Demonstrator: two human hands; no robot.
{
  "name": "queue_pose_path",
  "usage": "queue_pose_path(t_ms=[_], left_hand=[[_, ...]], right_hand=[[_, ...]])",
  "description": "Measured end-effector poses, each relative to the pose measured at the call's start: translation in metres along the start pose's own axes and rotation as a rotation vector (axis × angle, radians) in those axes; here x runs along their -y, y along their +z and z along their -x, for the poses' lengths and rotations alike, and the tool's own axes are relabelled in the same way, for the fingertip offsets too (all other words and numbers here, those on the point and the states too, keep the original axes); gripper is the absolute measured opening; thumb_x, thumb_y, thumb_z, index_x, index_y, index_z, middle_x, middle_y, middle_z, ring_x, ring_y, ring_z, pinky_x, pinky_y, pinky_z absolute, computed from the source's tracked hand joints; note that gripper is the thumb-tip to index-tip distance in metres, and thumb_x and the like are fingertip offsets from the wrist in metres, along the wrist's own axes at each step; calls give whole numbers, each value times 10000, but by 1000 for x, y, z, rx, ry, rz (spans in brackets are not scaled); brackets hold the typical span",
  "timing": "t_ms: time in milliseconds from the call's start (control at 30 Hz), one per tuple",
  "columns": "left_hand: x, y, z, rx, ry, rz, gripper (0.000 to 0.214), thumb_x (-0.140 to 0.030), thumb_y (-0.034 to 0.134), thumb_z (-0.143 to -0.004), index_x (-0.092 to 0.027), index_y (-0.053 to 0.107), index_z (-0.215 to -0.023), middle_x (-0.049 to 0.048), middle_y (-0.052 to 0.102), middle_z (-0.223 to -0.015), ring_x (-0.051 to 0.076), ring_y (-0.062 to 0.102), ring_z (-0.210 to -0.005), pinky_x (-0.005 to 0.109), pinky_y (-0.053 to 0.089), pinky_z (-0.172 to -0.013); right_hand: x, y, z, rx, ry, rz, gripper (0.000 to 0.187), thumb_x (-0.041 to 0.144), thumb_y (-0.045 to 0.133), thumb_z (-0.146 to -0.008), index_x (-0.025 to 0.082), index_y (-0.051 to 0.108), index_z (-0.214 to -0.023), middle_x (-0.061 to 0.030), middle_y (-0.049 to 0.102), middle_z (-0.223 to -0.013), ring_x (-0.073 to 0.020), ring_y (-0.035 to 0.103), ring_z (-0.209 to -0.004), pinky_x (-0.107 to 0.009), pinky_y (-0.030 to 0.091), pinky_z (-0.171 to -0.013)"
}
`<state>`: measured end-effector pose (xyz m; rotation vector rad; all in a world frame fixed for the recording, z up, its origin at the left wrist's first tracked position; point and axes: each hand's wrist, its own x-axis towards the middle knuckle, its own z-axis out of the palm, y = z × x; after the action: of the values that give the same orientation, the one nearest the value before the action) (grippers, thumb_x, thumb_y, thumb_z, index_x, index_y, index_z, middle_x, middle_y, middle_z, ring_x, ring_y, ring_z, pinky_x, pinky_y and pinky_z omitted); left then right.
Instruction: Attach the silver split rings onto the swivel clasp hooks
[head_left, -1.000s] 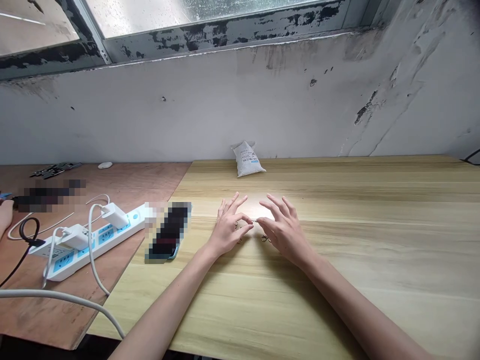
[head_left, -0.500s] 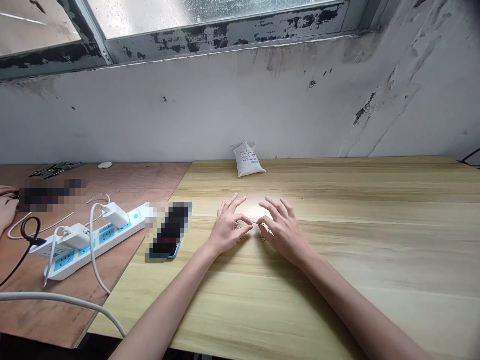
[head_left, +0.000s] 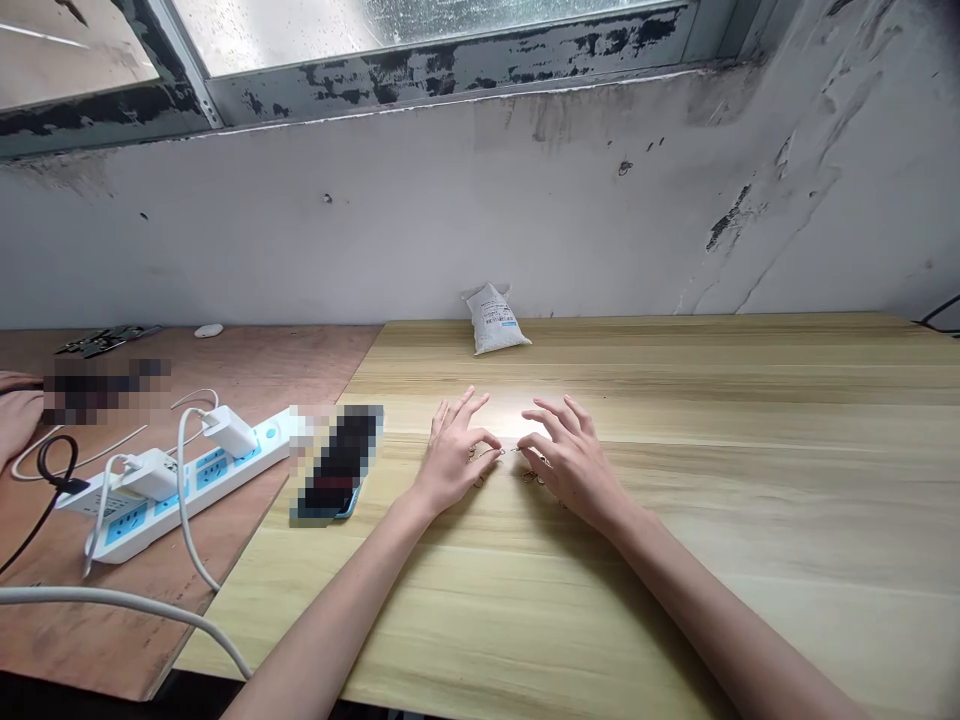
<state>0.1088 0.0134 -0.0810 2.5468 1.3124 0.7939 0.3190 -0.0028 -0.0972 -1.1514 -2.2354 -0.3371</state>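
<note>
We pinched a small metal piece (head_left: 509,448) between our left hand (head_left: 452,458) and right hand (head_left: 571,458), low over the tabletop (head_left: 675,520).
Each hand had thumb and forefinger closed on one end of the piece, the other fingers spread; it was too small for us to tell what it was. Small rings (head_left: 531,478) lay on the wood just under our hands. A white packet (head_left: 495,318) sat by the wall behind, and a phone (head_left: 337,462) and a power strip (head_left: 187,468) lay to our left.
</note>
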Motion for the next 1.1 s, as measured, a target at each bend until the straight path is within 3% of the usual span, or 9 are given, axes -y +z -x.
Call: queue_pose_path(t_ms=[400,1100], left_hand=[[1,1,2,7,49,-60,125,-227,569,-908,-215,689,-874,54,469,-1484,248,234,-1480,585,81,-1212],[-8,-2,2,-10,35,-80,105,-257,604,-892,-238,704,-869,57,479,-1464,270,288,-1452,613,134,-1192]], right_hand=[[-11,-4,2,24,64,-124,77,198,610,-886,231,662,-840,-64,665,-1126,-283,528,-1223,-561,334,-1069],[-2,-6,-1,-32,69,-223,67,202,581,-901,243,625,-870,-47,675,-1066,-225,587,-1098,-483,357,-1039]])
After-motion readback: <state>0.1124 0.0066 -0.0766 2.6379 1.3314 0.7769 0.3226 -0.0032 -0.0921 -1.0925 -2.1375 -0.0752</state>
